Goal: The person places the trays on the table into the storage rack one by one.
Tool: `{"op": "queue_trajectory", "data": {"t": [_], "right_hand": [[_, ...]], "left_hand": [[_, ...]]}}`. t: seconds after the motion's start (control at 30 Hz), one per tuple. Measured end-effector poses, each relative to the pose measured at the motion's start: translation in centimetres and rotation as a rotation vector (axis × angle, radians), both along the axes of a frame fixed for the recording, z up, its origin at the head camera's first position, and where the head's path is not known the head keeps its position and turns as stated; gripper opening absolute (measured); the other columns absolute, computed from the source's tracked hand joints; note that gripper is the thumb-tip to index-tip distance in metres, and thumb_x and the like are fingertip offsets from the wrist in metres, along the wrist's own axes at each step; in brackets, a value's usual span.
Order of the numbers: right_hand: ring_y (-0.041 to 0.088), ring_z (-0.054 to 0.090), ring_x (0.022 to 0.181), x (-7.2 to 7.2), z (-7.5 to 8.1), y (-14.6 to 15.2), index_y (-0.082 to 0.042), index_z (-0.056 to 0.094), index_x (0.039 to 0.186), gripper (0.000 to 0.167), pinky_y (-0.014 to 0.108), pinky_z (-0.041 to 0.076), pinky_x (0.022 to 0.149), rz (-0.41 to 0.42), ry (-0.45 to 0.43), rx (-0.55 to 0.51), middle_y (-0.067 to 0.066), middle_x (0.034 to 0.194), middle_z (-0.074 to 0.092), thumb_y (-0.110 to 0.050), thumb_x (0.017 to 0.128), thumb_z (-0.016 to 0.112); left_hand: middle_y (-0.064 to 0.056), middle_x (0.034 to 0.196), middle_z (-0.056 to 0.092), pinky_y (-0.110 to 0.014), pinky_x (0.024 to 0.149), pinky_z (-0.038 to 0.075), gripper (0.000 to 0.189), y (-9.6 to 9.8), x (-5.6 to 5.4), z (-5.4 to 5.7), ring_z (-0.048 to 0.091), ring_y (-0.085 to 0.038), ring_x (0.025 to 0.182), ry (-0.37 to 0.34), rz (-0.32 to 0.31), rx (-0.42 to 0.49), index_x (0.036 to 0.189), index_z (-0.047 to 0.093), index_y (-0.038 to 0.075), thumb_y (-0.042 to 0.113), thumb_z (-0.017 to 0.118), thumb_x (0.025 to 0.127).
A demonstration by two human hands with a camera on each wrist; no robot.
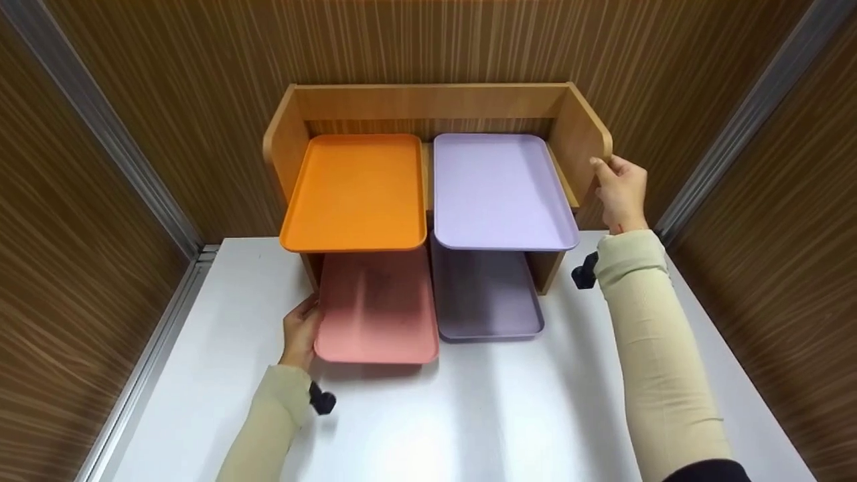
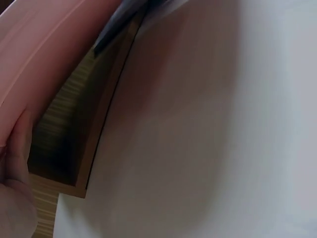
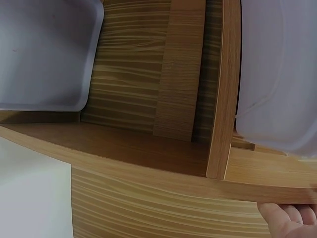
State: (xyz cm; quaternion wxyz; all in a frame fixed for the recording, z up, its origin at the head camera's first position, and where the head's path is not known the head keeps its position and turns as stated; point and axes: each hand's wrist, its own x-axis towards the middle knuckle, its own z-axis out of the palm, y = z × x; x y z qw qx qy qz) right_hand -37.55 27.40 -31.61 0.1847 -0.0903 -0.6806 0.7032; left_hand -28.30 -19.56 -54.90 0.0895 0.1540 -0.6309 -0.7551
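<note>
My left hand (image 1: 300, 331) grips the left edge of a pink tray (image 1: 376, 308) in the lower left of a wooden shelf (image 1: 428, 94). In the left wrist view the pink tray (image 2: 44, 49) is tilted and raised off the tabletop, with finger (image 2: 17, 148) at its edge. My right hand (image 1: 622, 191) pinches the front edge of the shelf's right side panel (image 1: 584, 127); in the right wrist view its fingers (image 3: 292, 215) lie against the panel's edge. On top of the shelf are an orange tray (image 1: 361, 194) at left and a lilac tray (image 1: 502, 191) at right.
A greyish purple tray (image 1: 489, 294) lies in the lower right of the shelf, beside the pink one. The shelf stands on a white table (image 1: 509, 415) against a wood-grain back wall (image 1: 428, 40). Wood-grain side walls with metal strips (image 1: 743, 120) flank the table.
</note>
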Motion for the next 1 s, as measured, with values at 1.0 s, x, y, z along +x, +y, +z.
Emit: {"op": "queue_trajectory", "data": {"t": [1.0], "right_hand": [[0.015,0.055,0.089,-0.3,-0.4,0.0,0.004,0.062,0.12,0.034,0.027,0.043,0.072,-0.008,0.018,-0.001,0.002,0.097,0.066,-0.011,0.09,0.062]], "left_hand": [[-0.016,0.132,0.052,-0.026,0.089,0.04,0.039,0.3,-4.8,1.0,0.047,-0.018,0.112,-0.033,0.041,0.039,0.129,0.055,-0.001,0.018,0.055,0.095]]}}
